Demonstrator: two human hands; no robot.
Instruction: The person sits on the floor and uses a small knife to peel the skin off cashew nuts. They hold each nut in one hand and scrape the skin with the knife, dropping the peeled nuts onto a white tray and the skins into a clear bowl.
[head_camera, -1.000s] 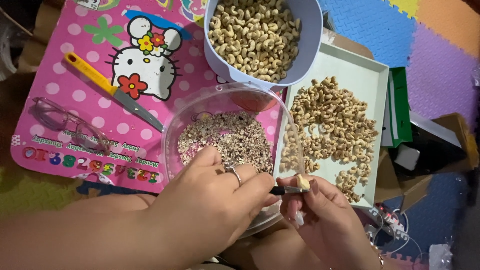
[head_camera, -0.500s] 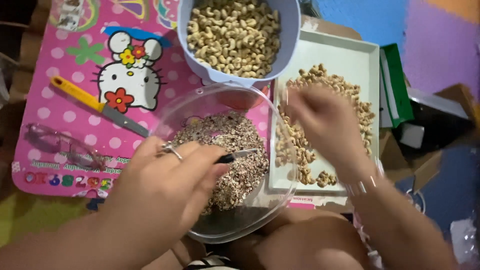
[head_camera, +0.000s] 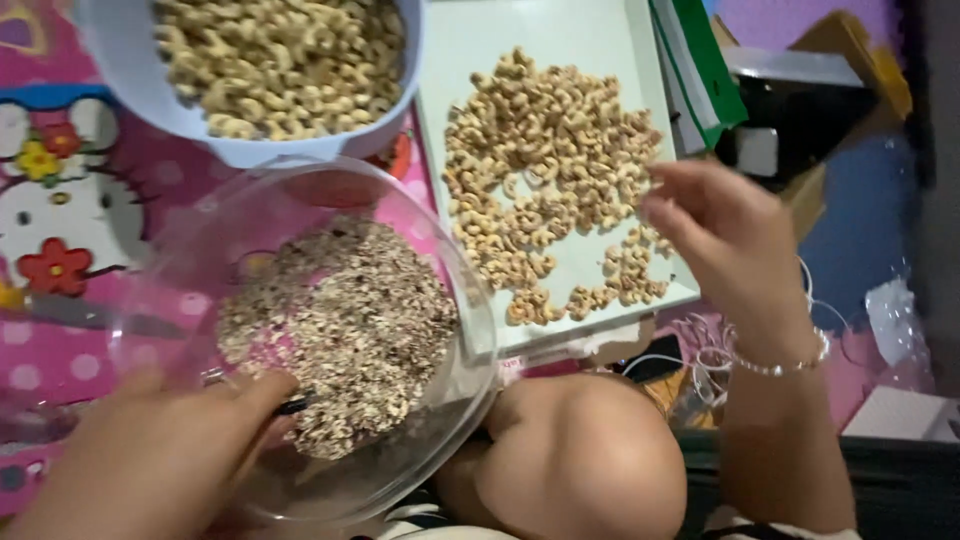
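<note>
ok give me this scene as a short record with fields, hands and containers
left hand: rests on the near rim of the clear round plastic bowl, pinching a small dark-handled tool
right hand: hovers over the pale rectangular tray, fingers loosely curled
bowl contents: flaky brown peelings
tray contents: loose heap of pale nuts
blue round bowl: filled with nuts, at the far side
surface: pink cartoon-print mat

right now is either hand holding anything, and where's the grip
Left hand pinches a small dark tool, grip behind its tip. Right hand holds nothing visible.
</note>
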